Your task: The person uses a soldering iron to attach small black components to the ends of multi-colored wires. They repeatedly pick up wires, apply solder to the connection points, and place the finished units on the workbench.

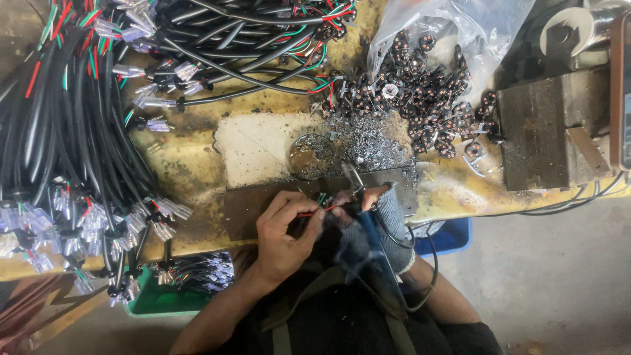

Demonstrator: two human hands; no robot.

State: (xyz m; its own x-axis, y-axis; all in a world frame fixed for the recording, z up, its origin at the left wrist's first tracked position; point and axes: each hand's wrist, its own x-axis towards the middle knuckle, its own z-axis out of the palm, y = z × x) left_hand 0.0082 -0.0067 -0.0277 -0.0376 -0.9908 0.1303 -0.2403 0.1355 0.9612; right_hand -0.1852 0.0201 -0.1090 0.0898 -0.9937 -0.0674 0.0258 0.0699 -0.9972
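Fingers (309,213) on red wire (314,212) — soldering iron (358,187) beside

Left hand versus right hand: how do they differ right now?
The left hand is bare, while the right hand wears a grey knit glove. The left hand pinches thin red and green wires at the worn yellow workbench edge; the right hand grips a dark-handled tool with a metal tip. Both meet at the same wire ends.

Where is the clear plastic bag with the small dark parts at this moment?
In the head view, the clear plastic bag lies at the upper right of the workbench, its small dark parts spilling out beside the metal block.
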